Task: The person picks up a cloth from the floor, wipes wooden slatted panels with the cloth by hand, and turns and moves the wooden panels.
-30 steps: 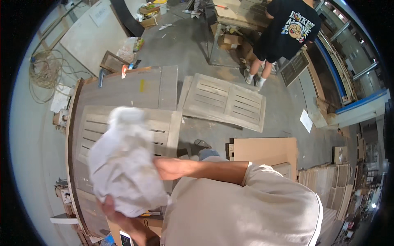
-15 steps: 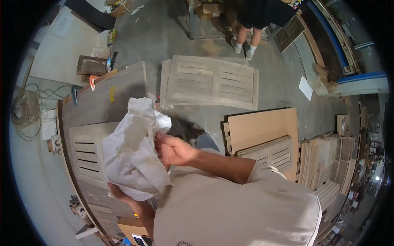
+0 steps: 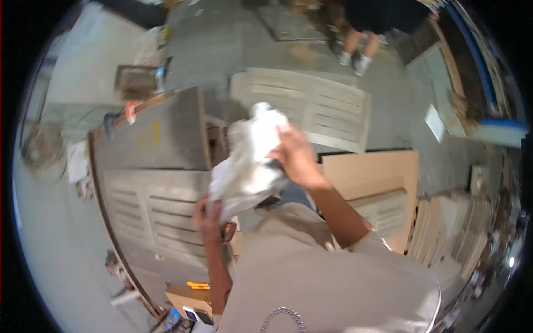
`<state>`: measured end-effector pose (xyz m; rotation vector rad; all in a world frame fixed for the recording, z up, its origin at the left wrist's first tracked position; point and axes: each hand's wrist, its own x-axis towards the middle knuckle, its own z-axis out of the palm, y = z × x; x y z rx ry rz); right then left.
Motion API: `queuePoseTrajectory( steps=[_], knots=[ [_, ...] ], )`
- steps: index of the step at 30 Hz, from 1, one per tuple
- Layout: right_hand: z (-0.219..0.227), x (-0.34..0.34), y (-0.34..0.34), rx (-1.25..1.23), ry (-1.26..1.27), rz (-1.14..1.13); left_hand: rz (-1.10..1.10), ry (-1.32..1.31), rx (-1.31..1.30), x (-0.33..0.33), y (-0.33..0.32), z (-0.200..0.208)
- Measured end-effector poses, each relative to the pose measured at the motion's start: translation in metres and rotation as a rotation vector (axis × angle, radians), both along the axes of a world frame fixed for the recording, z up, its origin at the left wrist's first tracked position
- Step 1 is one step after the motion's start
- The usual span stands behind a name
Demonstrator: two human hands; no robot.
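Note:
Bunched between my two hands is a white cloth (image 3: 252, 161), smeared by motion and held up off the table's right edge. My right hand (image 3: 297, 155) grips its upper right part with the fingers closed. Lower down, my left hand (image 3: 208, 215) pinches the cloth's lower left corner. To the left of the cloth a slotted wooden panel (image 3: 141, 194) lies flat on the worktable (image 3: 177, 125), partly behind my left hand. The cloth hides part of the table edge and of the floor beyond.
Another pale slotted panel (image 3: 338, 114) lies ahead on the floor. A brown board (image 3: 383, 166) leans at the right, near stacked boards (image 3: 444, 222). Orange and blue clamps sit at the table's far edge. A person (image 3: 361, 47) stands at the far right. A cardboard box (image 3: 186, 297) is lower left.
Both hands have carried the cloth to the right, away from over the slotted panel, uncovering more of it. My view has shifted, and the cloth hangs more stretched between my hands.

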<state>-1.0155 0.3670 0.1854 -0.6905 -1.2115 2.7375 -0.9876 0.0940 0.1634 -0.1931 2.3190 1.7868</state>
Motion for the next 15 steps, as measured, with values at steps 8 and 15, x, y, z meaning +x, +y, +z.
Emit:
queuePoseTrajectory(
  steps=[8,15],
  knots=[
    [-0.038,0.042,-0.015,-0.347,-0.114,0.355,-0.452,0.322,-0.155,0.030,0.053,-0.024],
    [0.019,0.024,-0.039,-0.595,0.111,0.278,-0.154,0.298,-0.111,0.064,0.000,-0.043]
  ],
)
